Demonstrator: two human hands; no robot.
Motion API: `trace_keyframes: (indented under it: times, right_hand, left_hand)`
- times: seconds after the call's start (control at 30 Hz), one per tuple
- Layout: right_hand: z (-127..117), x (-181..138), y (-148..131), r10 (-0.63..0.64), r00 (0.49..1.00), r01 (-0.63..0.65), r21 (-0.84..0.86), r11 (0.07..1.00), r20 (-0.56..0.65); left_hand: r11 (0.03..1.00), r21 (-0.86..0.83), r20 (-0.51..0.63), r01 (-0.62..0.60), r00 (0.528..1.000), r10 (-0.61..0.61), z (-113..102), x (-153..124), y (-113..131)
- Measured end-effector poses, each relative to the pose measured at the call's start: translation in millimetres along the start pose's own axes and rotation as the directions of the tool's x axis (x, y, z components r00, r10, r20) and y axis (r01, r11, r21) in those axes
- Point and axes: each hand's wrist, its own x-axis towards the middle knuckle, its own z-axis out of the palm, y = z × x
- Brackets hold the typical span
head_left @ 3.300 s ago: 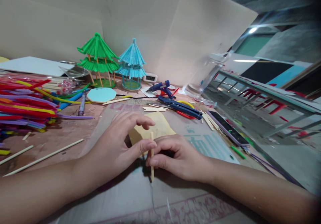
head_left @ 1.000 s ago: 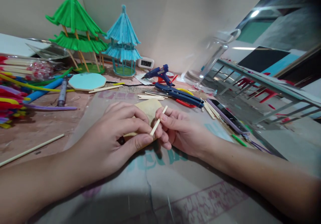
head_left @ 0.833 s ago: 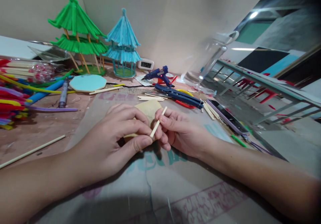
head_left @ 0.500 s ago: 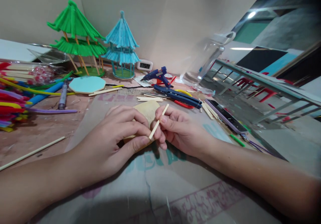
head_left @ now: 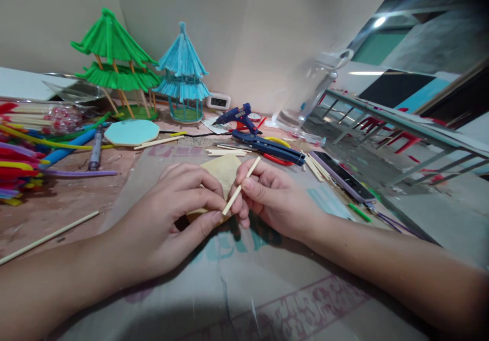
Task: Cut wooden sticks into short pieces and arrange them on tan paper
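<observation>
My right hand [head_left: 269, 198] pinches a short thin wooden stick [head_left: 241, 186], tilted up to the right, with its lower end at the near edge of a tan cardboard piece [head_left: 221, 173]. My left hand [head_left: 168, 219] is curled over that cardboard piece, thumb and fingers gripping its edge where the stick's lower end meets it. Both hands rest low over a printed cardboard sheet [head_left: 244, 280] on the table.
At the back stand a green pagoda model [head_left: 114, 61] and a blue pagoda model [head_left: 182, 71]. A blue glue gun [head_left: 239, 117], blue-handled cutters [head_left: 269, 150], loose sticks [head_left: 225, 151], a phone [head_left: 342, 175], coloured pipe cleaners [head_left: 23, 152], a light-blue disc [head_left: 132, 131] and a long skewer [head_left: 49, 236] lie around.
The stick, upright between both hands 3.3 s ago, is now tilted up to the right in my right hand. My left hand has closed onto the cardboard piece. The camera view shifted slightly.
</observation>
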Motion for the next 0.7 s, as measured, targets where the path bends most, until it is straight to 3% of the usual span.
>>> trace_keyframes:
  times: [0.7]
  right_hand:
    - [-1.3, 1.1, 2.0, -0.01, 1.0, 0.01, 0.032, 0.999, 0.006]
  left_hand:
    - [0.999, -0.031, -0.012, -0.031, 0.999, 0.031, 1.2, -0.4, -1.0]
